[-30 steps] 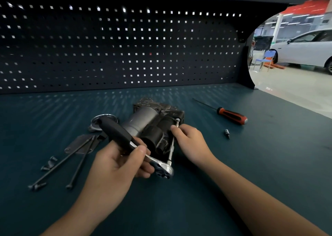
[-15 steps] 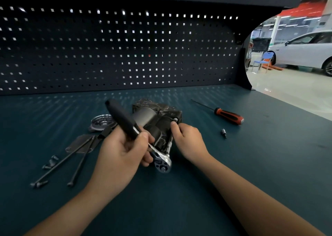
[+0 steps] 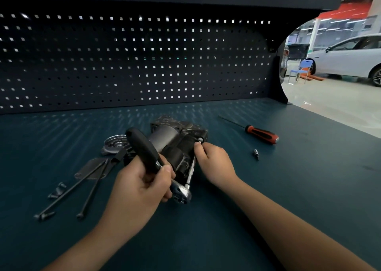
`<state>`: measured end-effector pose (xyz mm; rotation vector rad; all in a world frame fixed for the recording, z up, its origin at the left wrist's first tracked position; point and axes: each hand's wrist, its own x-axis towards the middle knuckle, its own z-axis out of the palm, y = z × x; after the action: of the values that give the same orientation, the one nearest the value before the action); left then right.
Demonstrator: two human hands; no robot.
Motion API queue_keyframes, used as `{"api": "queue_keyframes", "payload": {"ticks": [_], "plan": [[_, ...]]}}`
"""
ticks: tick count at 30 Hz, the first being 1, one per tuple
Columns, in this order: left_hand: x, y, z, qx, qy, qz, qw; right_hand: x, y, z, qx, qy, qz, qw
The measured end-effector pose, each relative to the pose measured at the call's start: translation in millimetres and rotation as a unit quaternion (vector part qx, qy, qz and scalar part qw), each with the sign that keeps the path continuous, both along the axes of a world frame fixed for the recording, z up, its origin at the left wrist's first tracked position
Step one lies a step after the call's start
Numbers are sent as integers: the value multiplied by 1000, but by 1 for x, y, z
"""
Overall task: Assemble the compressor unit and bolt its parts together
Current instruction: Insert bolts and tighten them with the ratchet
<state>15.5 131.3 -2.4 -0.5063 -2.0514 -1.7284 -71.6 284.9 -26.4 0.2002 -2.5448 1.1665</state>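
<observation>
The dark compressor unit (image 3: 175, 138) lies on the teal bench, its grey cylinder pointing toward me. My left hand (image 3: 142, 184) grips the black handle of a ratchet wrench (image 3: 144, 151); its chrome head (image 3: 182, 193) sits at the near end of a long extension bar (image 3: 191, 171) that runs along the unit's right side. My right hand (image 3: 214, 163) rests against that side, fingertips pinching the far end of the bar at a bolt (image 3: 200, 140).
Two long bolts (image 3: 82, 184), a flat bracket (image 3: 90, 167), small screws (image 3: 57, 190) and a round cover (image 3: 115, 144) lie left of the unit. An orange-handled screwdriver (image 3: 261, 134) and a small socket bit (image 3: 256, 153) lie to the right. A pegboard stands behind.
The ratchet handle has swung from pointing left to more upright, away from me, as my left hand turned it. My right hand stayed at the bolt end.
</observation>
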Motion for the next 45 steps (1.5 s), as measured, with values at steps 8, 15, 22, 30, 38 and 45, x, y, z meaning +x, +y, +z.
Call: {"api": "queue_keyframes", "payload": {"ticks": [8, 15, 22, 30, 38, 45], "plan": [[-6, 3, 10, -48, 36, 14, 998, -5, 2, 6, 50, -6, -1, 999], [-19, 10, 42, -315, 149, 77, 934, -3, 3, 8, 12, -10, 12, 1000], [-10, 19, 54, -478, 219, 25, 850, 5, 5, 18, -13, -82, 18, 996], [-6, 38, 26, -463, 186, -109, 859, -1, -4, 17, -9, -136, -23, 990], [-16, 7, 8, 281, -95, -34, 954, -1, -7, 12, 28, -70, -33, 997], [-19, 29, 25, 58, 55, -39, 996, 3, -4, 14, 11, -81, -22, 996]]}}
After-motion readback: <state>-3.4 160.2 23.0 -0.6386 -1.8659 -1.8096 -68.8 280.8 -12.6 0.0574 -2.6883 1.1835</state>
